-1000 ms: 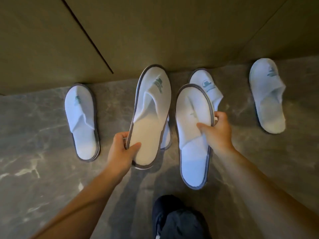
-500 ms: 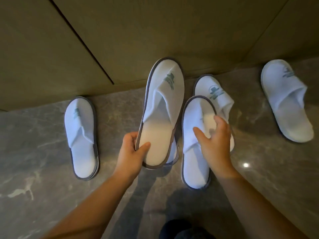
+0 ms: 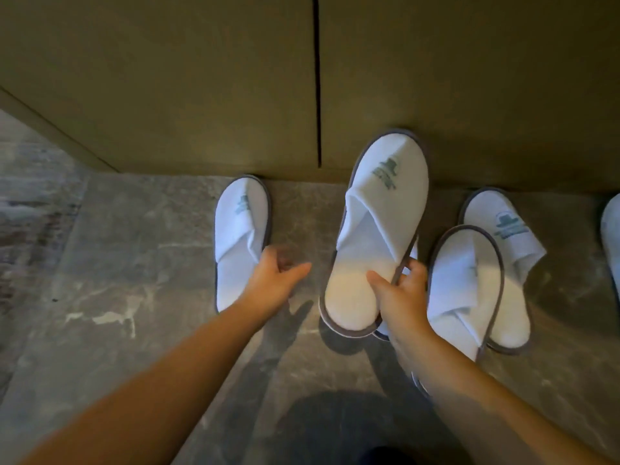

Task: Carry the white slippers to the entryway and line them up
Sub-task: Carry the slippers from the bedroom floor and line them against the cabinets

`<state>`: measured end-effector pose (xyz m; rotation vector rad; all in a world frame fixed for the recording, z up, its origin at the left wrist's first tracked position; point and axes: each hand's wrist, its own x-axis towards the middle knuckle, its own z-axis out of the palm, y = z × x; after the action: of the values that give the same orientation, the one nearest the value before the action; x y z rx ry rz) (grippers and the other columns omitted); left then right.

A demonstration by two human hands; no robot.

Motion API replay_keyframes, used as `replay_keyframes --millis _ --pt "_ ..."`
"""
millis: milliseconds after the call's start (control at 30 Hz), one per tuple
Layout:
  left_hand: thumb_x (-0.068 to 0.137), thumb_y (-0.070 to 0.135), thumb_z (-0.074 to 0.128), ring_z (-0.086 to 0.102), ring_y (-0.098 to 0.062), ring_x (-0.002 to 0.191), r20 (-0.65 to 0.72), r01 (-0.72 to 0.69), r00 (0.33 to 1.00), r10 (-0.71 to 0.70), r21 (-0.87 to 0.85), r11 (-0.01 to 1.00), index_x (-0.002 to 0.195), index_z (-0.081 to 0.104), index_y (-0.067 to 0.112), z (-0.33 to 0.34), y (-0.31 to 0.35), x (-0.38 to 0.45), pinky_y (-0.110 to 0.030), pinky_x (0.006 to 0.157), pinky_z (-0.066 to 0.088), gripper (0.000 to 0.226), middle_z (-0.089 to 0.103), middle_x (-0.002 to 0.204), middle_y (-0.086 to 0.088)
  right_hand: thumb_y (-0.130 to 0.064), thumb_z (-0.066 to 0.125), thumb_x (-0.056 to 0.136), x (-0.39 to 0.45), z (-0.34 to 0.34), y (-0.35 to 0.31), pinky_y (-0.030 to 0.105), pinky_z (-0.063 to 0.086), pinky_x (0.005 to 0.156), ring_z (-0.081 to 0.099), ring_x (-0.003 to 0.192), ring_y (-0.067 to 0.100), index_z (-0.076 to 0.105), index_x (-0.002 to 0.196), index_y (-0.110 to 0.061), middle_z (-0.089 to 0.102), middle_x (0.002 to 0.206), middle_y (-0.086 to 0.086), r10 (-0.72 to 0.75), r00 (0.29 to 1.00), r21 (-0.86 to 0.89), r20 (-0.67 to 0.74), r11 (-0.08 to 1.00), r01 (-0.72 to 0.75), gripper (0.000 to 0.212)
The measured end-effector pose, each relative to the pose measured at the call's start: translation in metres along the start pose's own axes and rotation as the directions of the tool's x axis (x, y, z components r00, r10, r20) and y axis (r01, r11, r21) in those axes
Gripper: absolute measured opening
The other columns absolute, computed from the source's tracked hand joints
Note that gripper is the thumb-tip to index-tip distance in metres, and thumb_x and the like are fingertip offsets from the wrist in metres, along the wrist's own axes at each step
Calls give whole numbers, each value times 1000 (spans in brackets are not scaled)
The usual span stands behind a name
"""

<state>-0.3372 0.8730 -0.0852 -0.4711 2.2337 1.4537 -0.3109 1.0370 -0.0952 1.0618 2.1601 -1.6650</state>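
Several white slippers with grey trim and a green logo lie on the grey marble floor (image 3: 134, 263) along a wall. My right hand (image 3: 401, 297) grips the right rim of the centre slipper (image 3: 379, 223), which is tilted up over another slipper (image 3: 413, 250) that is mostly hidden beneath it. My left hand (image 3: 276, 280) hovers open, fingers spread, just right of the leftmost slipper (image 3: 240, 236), which lies flat with its toe at the wall. To the right, one slipper (image 3: 459, 286) overlaps another (image 3: 503, 229). Only the edge of a further slipper (image 3: 612, 239) shows at the far right.
Olive-brown wall panels (image 3: 201, 78) with a dark vertical seam (image 3: 317, 78) close off the far side. The panel base angles away at the left. A dark shape, probably my leg (image 3: 335, 431), shows at the bottom.
My left hand let go of the centre slipper and moved left toward the leftmost one. My right hand left the right slipper and took hold of the centre slipper. The view swung left.
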Motion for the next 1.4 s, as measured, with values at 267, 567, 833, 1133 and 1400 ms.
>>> replay_keyframes --millis 267,567,833,1133,1400 --pt "77 30 65 37 -31 128 -121 51 992 16 524 850 134 31 11 -82 -73 16 -40 103 32 70 39 141 -13 -14 62 82 -2 78 21 43 36 104 45 120 29 31 130 -14 45 135 9 -14 994 -110 106 994 26 58" --pt "62 59 66 11 -38 138 -226 117 974 30 610 784 140 3 24 -35 -139 41 -52 110 18 107 8 151 -14 -17 71 74 16 109 59 32 33 100 39 127 32 26 137 -5 39 139 18 -214 977 -355 2 913 201 78" --pt "63 63 63 12 -41 137 -212 89 975 62 634 768 140 0 24 -31 -139 36 -54 109 20 108 1 153 -15 -59 70 59 -17 118 87 45 27 110 13 139 32 0 142 -21 3 154 13 -312 907 -661 283 622 420 116" --pt "67 46 69 12 -39 134 -247 136 969 22 604 785 138 3 26 -43 -146 37 -56 109 20 98 1 153 -8 -42 71 68 0 124 96 43 28 110 9 136 32 8 139 -27 -3 153 9 -303 913 -693 271 597 404 97" --pt "67 44 69 13 -39 133 -266 138 964 28 583 801 138 6 24 -56 -153 40 -56 108 20 97 2 153 -8 -40 70 70 -6 125 93 41 28 110 12 134 28 7 139 -28 -1 153 6 -278 928 -711 250 597 370 95"
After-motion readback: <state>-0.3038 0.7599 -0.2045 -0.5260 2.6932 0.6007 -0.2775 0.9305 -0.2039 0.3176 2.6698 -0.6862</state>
